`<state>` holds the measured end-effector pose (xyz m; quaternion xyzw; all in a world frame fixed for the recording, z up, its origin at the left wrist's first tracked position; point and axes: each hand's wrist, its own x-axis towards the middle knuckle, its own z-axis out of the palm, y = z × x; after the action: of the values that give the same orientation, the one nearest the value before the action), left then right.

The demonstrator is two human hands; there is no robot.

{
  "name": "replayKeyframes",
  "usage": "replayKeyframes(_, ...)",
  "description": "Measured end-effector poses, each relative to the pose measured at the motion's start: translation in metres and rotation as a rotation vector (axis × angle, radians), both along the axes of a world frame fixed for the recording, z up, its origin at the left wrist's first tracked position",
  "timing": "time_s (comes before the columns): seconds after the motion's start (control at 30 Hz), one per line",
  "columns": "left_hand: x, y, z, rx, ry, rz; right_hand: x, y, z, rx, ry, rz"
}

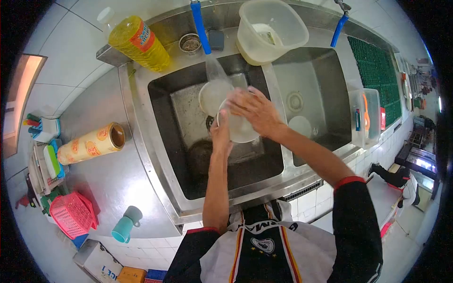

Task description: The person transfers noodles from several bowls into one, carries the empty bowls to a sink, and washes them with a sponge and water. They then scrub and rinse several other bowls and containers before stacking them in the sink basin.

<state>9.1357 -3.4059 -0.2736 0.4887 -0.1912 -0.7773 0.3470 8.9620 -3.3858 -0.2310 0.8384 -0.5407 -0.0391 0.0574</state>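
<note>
Over the left sink basin my left hand (221, 134) grips a white dish (244, 131) by its left side, with the thumb up along the rim. My right hand (255, 111) lies across the upper part of the same dish. Its fingers are blurred by motion, so whether they hold anything cannot be made out. Just behind my hands, a second whitish round dish (211, 98) sits in the basin under the water running from the blue hose (201, 29).
The right basin (325, 104) holds water and a submerged round dish (300, 126). A translucent tub (252, 49) stands behind the divider. To the left are a bottle of yellow liquid (139, 43), a wrap roll (89, 144), pink baskets (71, 215) and a teal mug (123, 229).
</note>
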Motion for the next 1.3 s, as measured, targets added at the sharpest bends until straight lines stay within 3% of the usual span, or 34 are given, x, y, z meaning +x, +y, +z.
replayKeyframes(0.03, -0.009, -0.002, 0.000, -0.039, -0.008, 0.022, 0.020, -0.008, -0.015, -0.096, -0.211, -0.138)
replayKeyframes(0.13, -0.002, -0.002, -0.002, 0.055, -0.034, 0.035, 0.062, 0.008, -0.011, 0.259, -0.243, -0.178)
replayKeyframes(0.27, 0.020, -0.025, -0.014, 0.150, -0.016, -0.109, 0.029, 0.033, 0.010, 0.367, -0.337, 0.163)
replayKeyframes(0.37, 0.032, -0.042, -0.024, 0.098, -0.088, -0.373, 0.030, 0.030, 0.022, 0.229, -0.210, 0.241)
replayKeyframes(0.43, 0.038, -0.045, -0.028, 0.129, 0.214, -0.306, 0.031, 0.023, 0.037, 0.281, -0.100, 0.298)
replayKeyframes(0.53, 0.021, -0.032, -0.009, 0.015, 0.801, -0.065, 0.039, -0.008, 0.072, 0.756, -0.114, 0.244)
replayKeyframes(0.57, 0.008, -0.030, 0.011, -0.001, 0.941, 0.047, 0.034, -0.019, 0.070, 0.740, -0.322, 0.264)
replayKeyframes(0.63, -0.001, -0.027, 0.001, -0.074, 1.032, 0.196, 0.025, -0.037, 0.065, 0.701, -0.738, 0.302)
replayKeyframes(0.67, -0.005, -0.026, -0.004, -0.111, 1.081, 0.269, 0.023, -0.039, 0.061, 0.655, -1.032, 0.079)
replayKeyframes(0.77, -0.003, -0.031, 0.032, -0.087, 0.327, 0.409, 0.026, -0.044, 0.030, 0.405, -1.884, -0.552)
replayKeyframes(0.87, 0.013, -0.028, 0.047, -0.030, 0.179, 0.383, 0.030, -0.055, 0.011, 0.068, -1.860, -0.779)
replayKeyframes(0.9, 0.022, -0.027, 0.045, -0.091, 0.261, 0.374, 0.032, -0.058, 0.018, 0.056, -1.929, -0.793)
replayKeyframes(1.0, 0.042, -0.018, 0.068, -0.255, 0.281, 0.180, 0.031, -0.065, 0.017, 0.115, -1.910, -0.584)
replayKeyframes(1.1, 0.032, -0.014, 0.069, -0.337, -0.011, 0.161, 0.042, -0.066, 0.057, -0.070, -1.219, -0.233)
replayKeyframes(1.13, 0.024, -0.015, 0.068, -0.302, 0.022, 0.196, 0.049, -0.064, 0.069, -0.141, -0.957, -0.111)
replayKeyframes(1.3, 0.024, -0.016, 0.052, 0.021, 0.634, 0.367, 0.085, -0.003, 0.047, -0.253, -0.698, -0.138)
